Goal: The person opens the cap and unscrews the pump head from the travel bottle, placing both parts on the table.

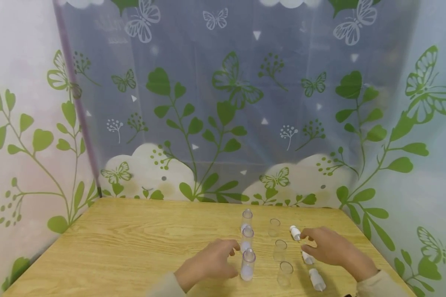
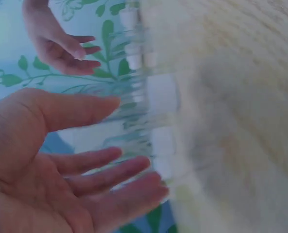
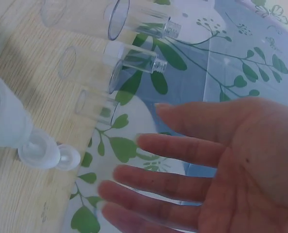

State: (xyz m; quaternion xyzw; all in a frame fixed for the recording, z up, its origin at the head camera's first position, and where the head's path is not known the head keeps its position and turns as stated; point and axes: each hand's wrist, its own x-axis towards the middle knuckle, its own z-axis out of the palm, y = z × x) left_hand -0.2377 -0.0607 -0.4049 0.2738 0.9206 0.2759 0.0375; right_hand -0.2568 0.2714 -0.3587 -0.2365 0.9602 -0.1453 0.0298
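Note:
Three clear bottles with threaded necks and whitish bottoms stand upright in a row: a near one [image 1: 247,268], a middle one [image 1: 247,242] and a far one [image 1: 247,220]. My left hand [image 1: 212,260] is just left of the near bottle, fingers loosely spread and holding nothing; in the left wrist view a gap shows between thumb and fingers. Over the row of white pump tops at the right, my right hand [image 1: 331,250] hovers with an empty palm [image 3: 253,170]. It partly hides the middle pump top [image 1: 307,258]; the far one [image 1: 295,233] and near one [image 1: 317,280] show.
Between bottles and pump tops, three clear open-topped cylinders form another row: far [image 1: 274,228], middle [image 1: 280,251] and near [image 1: 284,275]. All stand on a wooden table [image 1: 134,243]. Printed curtains [image 1: 193,103] enclose its back and sides.

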